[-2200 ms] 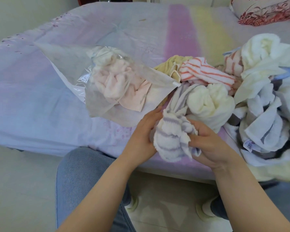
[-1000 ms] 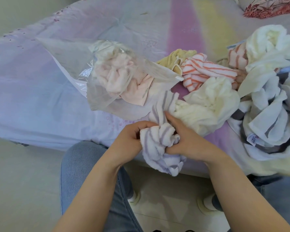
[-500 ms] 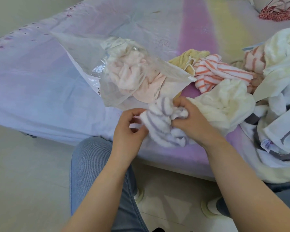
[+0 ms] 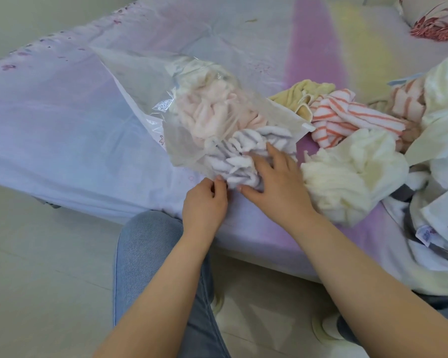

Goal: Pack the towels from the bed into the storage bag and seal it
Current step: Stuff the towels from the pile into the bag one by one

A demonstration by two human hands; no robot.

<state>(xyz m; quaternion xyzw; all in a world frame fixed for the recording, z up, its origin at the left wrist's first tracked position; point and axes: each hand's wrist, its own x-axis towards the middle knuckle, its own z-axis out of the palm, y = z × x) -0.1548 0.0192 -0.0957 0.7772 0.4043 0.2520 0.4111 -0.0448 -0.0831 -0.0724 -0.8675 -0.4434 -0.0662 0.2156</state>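
Note:
A clear storage bag [image 4: 145, 81] lies on the bed with its mouth facing me. Pale pink towels [image 4: 212, 109] are inside it. A white towel with purple stripes [image 4: 243, 151] sits in the bag's mouth, partly under the plastic. My right hand [image 4: 272, 182] presses on this towel with straight fingers. My left hand [image 4: 204, 202] pinches the lower edge of the bag's mouth. To the right lie a cream towel [image 4: 347, 177], an orange-striped towel [image 4: 347, 117], a yellow one [image 4: 300, 95] and a heap of white and grey towels [image 4: 437, 177].
The bed [image 4: 62, 140] has a lilac sheet with pink and yellow bands. A floral pillow [image 4: 435, 24] lies at the far right corner. My knee in jeans [image 4: 145, 244] is against the bed's front edge, above a tiled floor.
The purple-striped towel has gone from both hands near the bed's edge into the bag's mouth. My left hand let go of it and took the bag's edge.

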